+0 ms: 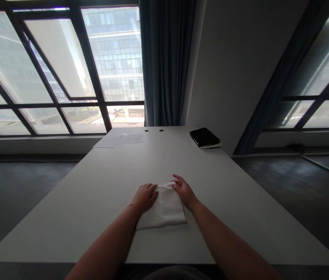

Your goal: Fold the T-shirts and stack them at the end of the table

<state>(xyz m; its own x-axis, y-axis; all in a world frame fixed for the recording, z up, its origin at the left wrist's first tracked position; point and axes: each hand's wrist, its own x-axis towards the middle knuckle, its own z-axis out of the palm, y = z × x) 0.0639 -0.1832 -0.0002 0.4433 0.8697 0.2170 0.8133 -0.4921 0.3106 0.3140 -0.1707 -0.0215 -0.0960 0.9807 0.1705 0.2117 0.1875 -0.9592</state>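
A folded white cloth [166,210] lies on the white table [94,217], near its front edge. My left hand [145,197] rests on the upper left part of the cloth, its fingers close together and pointing toward the cloth's far edge. At the far right corner of the cloth is my right hand [183,191], with its thumb on the fabric and its index finger raised and apart from the others. Some of the right fingertips are hidden behind the cloth's far edge.
Papers [131,139] lie at the table's far left. A black notebook [205,137] sits at the far right. Two small round items, one of them brown [161,130], are near the far edge. Beyond stand a blue curtain [167,62] and windows.
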